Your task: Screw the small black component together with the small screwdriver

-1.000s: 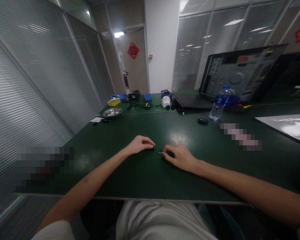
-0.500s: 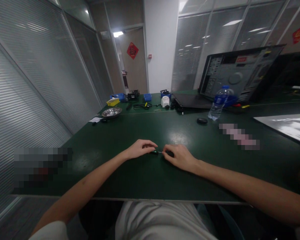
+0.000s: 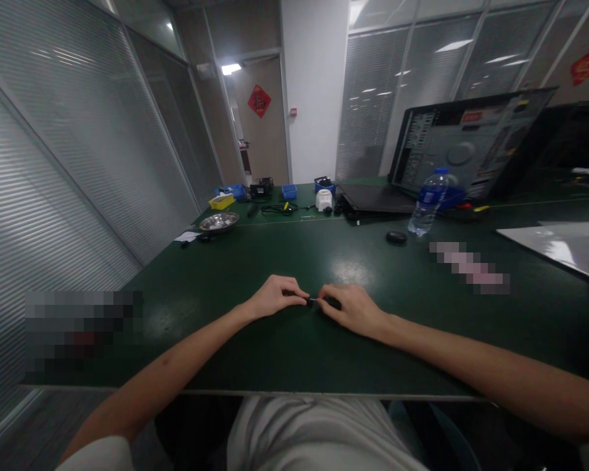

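Both my hands rest on the dark green table (image 3: 255, 347), close together near its middle. My left hand (image 3: 275, 296) pinches a small dark part (image 3: 307, 301) between thumb and fingers. My right hand (image 3: 353, 307) grips a small screwdriver (image 3: 326, 301) with a black handle; its thin metal tip points left and meets the small part. What the part is cannot be made out at this size.
At the far side of the table stand a water bottle (image 3: 427, 203), an open computer case (image 3: 464, 147), a metal bowl (image 3: 218, 222), blue and yellow bins (image 3: 290, 190), a white cup (image 3: 324, 199) and cables. A black round object (image 3: 396, 237) lies mid-table. A white sheet (image 3: 564, 252) lies at right.
My left hand slid right and toward me, bringing the small part against the screwdriver tip. My right hand stayed almost in place.
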A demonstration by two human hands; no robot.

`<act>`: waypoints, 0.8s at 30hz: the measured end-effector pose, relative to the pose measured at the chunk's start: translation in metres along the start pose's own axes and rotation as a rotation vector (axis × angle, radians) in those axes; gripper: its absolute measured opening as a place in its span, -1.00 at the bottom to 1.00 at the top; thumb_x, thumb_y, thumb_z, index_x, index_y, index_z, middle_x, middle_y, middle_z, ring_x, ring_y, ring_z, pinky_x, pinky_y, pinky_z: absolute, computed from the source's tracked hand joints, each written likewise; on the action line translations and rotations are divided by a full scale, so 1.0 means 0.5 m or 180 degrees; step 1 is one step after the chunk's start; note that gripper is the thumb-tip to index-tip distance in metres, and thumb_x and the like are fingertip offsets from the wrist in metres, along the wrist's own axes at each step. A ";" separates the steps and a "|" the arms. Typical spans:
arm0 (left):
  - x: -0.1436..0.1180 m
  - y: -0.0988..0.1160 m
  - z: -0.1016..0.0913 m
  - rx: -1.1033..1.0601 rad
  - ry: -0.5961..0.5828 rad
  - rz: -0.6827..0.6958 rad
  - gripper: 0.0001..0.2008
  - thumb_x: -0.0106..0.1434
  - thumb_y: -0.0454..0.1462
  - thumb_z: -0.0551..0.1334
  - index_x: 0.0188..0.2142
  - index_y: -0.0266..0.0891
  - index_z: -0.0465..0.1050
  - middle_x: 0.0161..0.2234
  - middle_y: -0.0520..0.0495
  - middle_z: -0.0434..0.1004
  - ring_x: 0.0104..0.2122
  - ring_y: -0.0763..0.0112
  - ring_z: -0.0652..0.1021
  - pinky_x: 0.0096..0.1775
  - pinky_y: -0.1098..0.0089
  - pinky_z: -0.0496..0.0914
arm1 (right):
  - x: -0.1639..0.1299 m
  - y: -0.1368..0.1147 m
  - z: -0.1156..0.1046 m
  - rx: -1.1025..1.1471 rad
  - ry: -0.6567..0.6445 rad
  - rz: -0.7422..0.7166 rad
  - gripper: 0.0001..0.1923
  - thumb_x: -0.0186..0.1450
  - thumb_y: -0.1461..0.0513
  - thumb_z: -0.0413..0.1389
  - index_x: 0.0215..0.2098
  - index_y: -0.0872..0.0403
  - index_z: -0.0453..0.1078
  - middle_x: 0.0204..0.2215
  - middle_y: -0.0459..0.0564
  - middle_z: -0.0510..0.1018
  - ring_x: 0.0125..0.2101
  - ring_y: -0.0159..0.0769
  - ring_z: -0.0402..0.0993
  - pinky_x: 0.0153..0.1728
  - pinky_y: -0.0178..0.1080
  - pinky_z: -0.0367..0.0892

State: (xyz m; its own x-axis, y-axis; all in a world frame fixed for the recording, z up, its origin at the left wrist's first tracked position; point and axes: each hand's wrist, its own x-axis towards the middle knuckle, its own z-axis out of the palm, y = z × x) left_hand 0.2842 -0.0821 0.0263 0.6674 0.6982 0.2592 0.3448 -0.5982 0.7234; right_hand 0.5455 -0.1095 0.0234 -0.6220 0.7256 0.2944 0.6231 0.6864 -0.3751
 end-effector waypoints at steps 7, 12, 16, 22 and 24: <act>0.001 0.001 0.011 -0.0061 0.0107 -0.0005 -0.77 0.30 -0.14 0.39 -0.13 -0.19 0.70 -0.24 -0.13 0.63 -0.28 0.33 0.58 -0.20 0.37 0.41 | 0.000 0.001 0.002 -0.0098 -0.0078 -0.0066 -0.78 0.47 0.13 0.03 -0.13 0.02 0.50 -0.31 -0.04 0.60 -0.36 -0.30 0.48 -0.33 -0.29 0.19; 0.003 0.007 0.017 -0.0026 0.0054 0.0088 -0.79 0.30 -0.17 0.39 -0.15 -0.22 0.70 -0.23 -0.12 0.64 -0.27 0.34 0.59 -0.19 0.38 0.41 | -0.001 -0.001 0.003 -0.0158 -0.0107 -0.0104 -0.77 0.49 0.13 0.01 -0.11 0.01 0.49 -0.28 -0.04 0.60 -0.36 -0.30 0.48 -0.33 -0.29 0.18; 0.002 0.013 0.006 -0.0039 -0.0094 0.0068 -0.80 0.32 -0.19 0.37 -0.14 -0.23 0.69 -0.23 -0.12 0.65 -0.25 0.33 0.59 -0.16 0.38 0.41 | -0.001 0.000 0.004 -0.0194 -0.0130 -0.0124 -0.76 0.50 0.12 0.00 -0.10 0.02 0.48 -0.27 -0.03 0.60 -0.35 -0.30 0.48 -0.33 -0.28 0.17; 0.005 -0.001 -0.013 0.0214 0.0287 -0.0032 -0.80 0.40 -0.19 0.28 -0.14 -0.24 0.66 -0.19 -0.11 0.60 -0.23 0.34 0.56 -0.17 0.38 0.39 | 0.002 0.000 0.004 -0.0204 -0.0128 -0.0087 -0.77 0.49 0.12 0.01 -0.10 0.01 0.48 -0.28 -0.04 0.60 -0.35 -0.29 0.48 -0.33 -0.28 0.16; 0.007 -0.010 -0.013 0.0546 0.0424 0.0020 -0.79 0.42 -0.19 0.26 -0.13 -0.23 0.66 -0.17 -0.12 0.56 -0.22 0.34 0.54 -0.15 0.37 0.39 | 0.002 0.001 0.005 -0.0205 -0.0120 -0.0088 -0.77 0.49 0.12 0.01 -0.10 0.01 0.48 -0.29 -0.04 0.59 -0.36 -0.30 0.47 -0.34 -0.28 0.15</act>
State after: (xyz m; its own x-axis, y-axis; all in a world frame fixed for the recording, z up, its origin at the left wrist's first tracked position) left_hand 0.2806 -0.0741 0.0274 0.5807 0.7332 0.3538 0.4558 -0.6529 0.6049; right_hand 0.5440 -0.1086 0.0216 -0.6560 0.7047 0.2702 0.6338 0.7088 -0.3097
